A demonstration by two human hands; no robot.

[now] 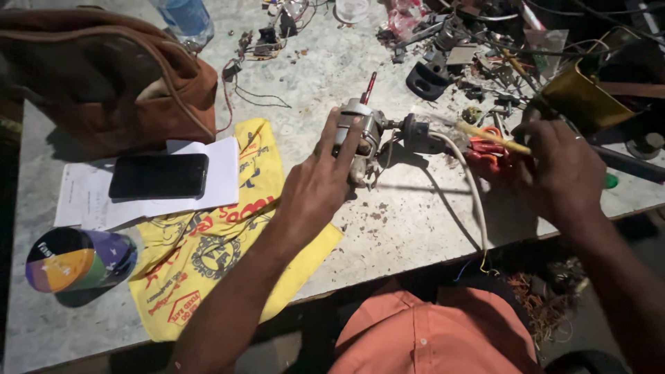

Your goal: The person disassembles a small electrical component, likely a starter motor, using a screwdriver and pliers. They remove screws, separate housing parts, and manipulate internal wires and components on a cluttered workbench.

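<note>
The left hand [325, 176] is steadying the small electric motor [360, 138] on the table [409, 221], fingers spread wide over its housing, while the right hand [554, 173] is pinching a yellow-handled tool [492, 137] toward its wiring (careful aim seems needed).

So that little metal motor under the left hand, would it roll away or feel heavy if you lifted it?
The motor looks like a solid metal block, so it is probably heavy for its size and stiff. Its red-tipped shaft sticks out and a white cable trails from that end, so it would likely drag or snag more than roll. The left hand rests on it.
</note>
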